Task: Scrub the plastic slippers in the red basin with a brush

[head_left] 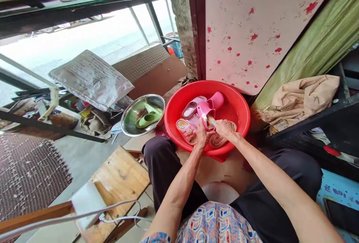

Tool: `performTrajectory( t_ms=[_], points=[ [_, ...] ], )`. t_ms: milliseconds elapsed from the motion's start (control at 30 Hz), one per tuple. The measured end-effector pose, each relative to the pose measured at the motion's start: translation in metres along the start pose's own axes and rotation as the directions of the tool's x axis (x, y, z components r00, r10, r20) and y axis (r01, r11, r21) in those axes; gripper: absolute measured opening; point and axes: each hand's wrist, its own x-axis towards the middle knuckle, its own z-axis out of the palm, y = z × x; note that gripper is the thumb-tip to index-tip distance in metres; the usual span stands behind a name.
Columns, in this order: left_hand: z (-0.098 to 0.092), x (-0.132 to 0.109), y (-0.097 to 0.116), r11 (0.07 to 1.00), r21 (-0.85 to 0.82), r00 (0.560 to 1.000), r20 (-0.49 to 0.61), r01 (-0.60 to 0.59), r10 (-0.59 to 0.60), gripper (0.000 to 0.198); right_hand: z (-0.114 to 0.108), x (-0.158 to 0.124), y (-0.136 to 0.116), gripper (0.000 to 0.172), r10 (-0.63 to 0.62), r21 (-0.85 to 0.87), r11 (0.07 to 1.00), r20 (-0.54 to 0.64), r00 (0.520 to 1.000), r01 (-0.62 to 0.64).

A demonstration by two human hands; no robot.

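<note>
We hold a brush [214,122] to a pink clog [203,108] within the red basin [244,123].
Our left hand [203,134] grips the clog; our right hand [225,129] is closed around the brush.

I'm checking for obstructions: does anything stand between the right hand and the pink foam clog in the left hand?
Only the tan-bristled brush that the right hand holds, at the opening of the clog; nothing else visible intervenes.

floral panel [232,22] | green curtain [311,37] | beige cloth [305,91] | wooden board [125,172] | phone [343,213] on blue surface [327,181]
</note>
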Motion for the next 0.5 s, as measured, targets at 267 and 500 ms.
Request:
performTrajectory(
  t_ms=[267,500],
  points=[
    [-0.010,0.000,0.007,0.992,0.096,0.996,0.028,0.087,-0.090,0.117,-0.042,-0.010,0.018,0.039,0.009,0.117,0.993,0.058,0.998,-0.016],
    [-0.009,-0.002,0.010,0.951,0.220,0.976,-0.081,0.217,-0.204,0.113,-0.085,-0.035,0.093,0.044,0.046,0.255,0.962,0.199,0.979,-0.097]
  ],
)
